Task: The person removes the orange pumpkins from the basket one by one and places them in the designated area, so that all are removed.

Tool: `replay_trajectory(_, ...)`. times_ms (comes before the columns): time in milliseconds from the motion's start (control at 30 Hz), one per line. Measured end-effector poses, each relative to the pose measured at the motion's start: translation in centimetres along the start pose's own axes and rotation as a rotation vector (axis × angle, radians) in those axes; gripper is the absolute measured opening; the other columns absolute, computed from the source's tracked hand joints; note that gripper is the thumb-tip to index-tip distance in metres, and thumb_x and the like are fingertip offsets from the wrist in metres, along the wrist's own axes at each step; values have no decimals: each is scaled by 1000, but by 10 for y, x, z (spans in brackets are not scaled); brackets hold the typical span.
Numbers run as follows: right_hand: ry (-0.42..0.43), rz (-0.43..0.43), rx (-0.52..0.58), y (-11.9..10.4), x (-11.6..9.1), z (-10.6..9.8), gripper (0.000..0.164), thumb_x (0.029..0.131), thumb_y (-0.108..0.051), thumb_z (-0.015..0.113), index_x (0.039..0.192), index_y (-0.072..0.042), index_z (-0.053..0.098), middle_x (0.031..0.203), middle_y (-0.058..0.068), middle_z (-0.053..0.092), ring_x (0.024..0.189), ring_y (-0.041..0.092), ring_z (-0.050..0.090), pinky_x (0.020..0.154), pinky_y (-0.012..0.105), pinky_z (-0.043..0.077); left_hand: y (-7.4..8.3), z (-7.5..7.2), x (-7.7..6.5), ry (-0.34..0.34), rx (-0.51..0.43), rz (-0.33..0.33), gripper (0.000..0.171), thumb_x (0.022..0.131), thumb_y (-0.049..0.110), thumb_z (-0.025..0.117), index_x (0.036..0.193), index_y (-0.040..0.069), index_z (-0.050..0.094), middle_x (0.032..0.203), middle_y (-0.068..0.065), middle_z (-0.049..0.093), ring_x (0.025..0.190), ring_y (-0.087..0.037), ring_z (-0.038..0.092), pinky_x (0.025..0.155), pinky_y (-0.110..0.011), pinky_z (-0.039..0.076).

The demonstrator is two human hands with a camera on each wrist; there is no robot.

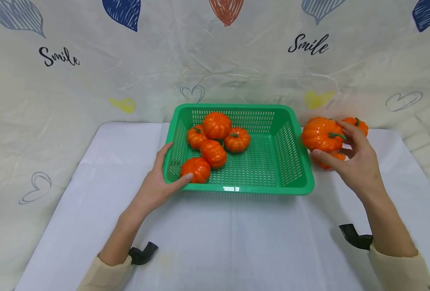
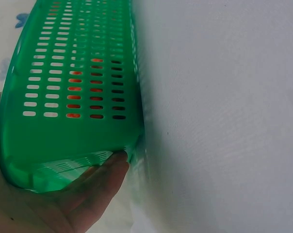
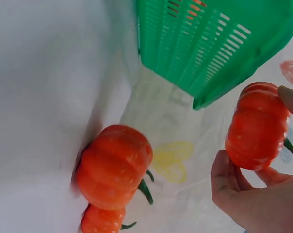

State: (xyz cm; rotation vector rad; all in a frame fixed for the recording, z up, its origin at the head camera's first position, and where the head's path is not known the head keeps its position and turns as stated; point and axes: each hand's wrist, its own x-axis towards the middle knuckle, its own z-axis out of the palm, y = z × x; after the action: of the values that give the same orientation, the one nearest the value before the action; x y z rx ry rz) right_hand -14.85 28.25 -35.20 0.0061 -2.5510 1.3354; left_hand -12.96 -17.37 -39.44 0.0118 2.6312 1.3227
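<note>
At the left front corner of a green plastic basket (image 1: 265, 189), my left hand (image 1: 159, 186) grips the rim. Its thumb lies over the rim, and in the left wrist view the fingers (image 2: 95, 194) wrap the basket's end from outside. My right hand (image 1: 358, 157) holds a glossy orange toy pumpkin (image 1: 320, 134) with a green stem, just off the basket's right side. The right wrist view shows this pumpkin (image 3: 258, 127) between thumb and fingers, raised off the table. Under and behind that hand, a second pumpkin (image 1: 327, 161) and a third pumpkin (image 1: 360, 126) sit on the table.
Several orange pumpkins (image 1: 217, 125) are grouped in the basket's left half. A white cloth (image 1: 215, 242) covers the table. Behind it hangs a pale sheet (image 1: 236, 52) printed with hearts and "Smile".
</note>
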Motion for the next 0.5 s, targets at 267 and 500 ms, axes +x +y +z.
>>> replay_trajectory(267, 37, 45, -59, 14, -5, -15, 82, 93, -17, 79, 162, -22, 35, 164, 5, 39, 123, -3, 42, 88, -2, 37, 1, 0, 1, 2, -5, 11, 101, 89, 64, 71, 163, 50, 4, 166, -12, 38, 138, -40, 51, 108, -64, 47)
replay_trajectory(500, 49, 85, -80, 24, -9, -21, 84, 94, -19, 78, 164, -21, 31, 167, 3, 34, 123, -3, 40, 87, -3, 36, -1, 0, 1, 3, 2, 8, 101, 89, 64, 71, 163, 49, 3, 168, -12, 35, 139, -41, 50, 108, -65, 47)
